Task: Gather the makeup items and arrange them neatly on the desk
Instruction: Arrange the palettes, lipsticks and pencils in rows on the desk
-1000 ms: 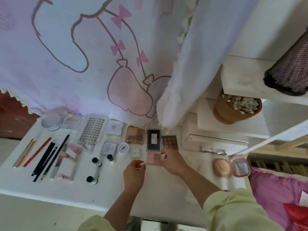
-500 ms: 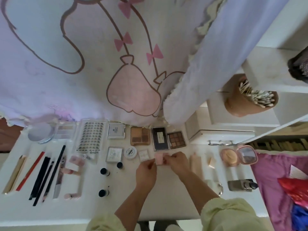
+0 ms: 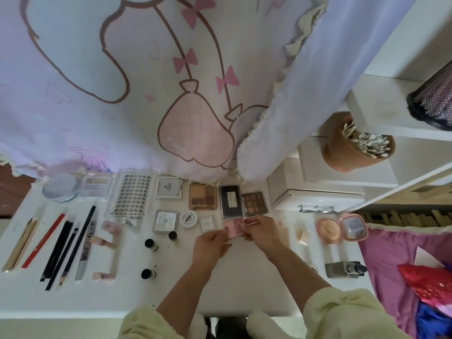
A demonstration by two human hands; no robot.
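Small pink compact [image 3: 233,228] near the middle of the tabletop [image 3: 244,289], a little toward the back edge, pinched on its left side by the curled fingers of the left hand [image 3: 211,241] and on its right side by thumb and fingertips of the right hand [image 3: 263,232]; resting or just lifted, impossible to tell. Right behind it, a black palette [image 3: 231,201] and a brown nine-pan palette [image 3: 254,204] side by side, a tan palette [image 3: 203,196] to their left. In line with the compact, leftward: small white square case [image 3: 207,222], round white jar [image 3: 188,218], white square compact [image 3: 166,220]. Nearer the front edge from those, three black-capped bottles [image 3: 151,244], apart from each other. Along the back edge going left, a silver compact [image 3: 169,188], a lash tray [image 3: 133,193], a pale eyeshadow palette [image 3: 96,185], then a round clear lid [image 3: 61,187] at the back left corner. By the left edge, a gold tube [image 3: 20,243], a red pencil [image 3: 44,241] and several black pencils [image 3: 61,250] laid nearly parallel. Toward the right edge, an open pink powder compact [image 3: 341,228], an eyelash curler [image 3: 315,208] behind it, a grey lipstick [image 3: 344,269] nearer the front. Pale green sleeve [image 3: 342,314] at the front edge. Printed curtain [image 3: 146,94] hanging over the back edge.
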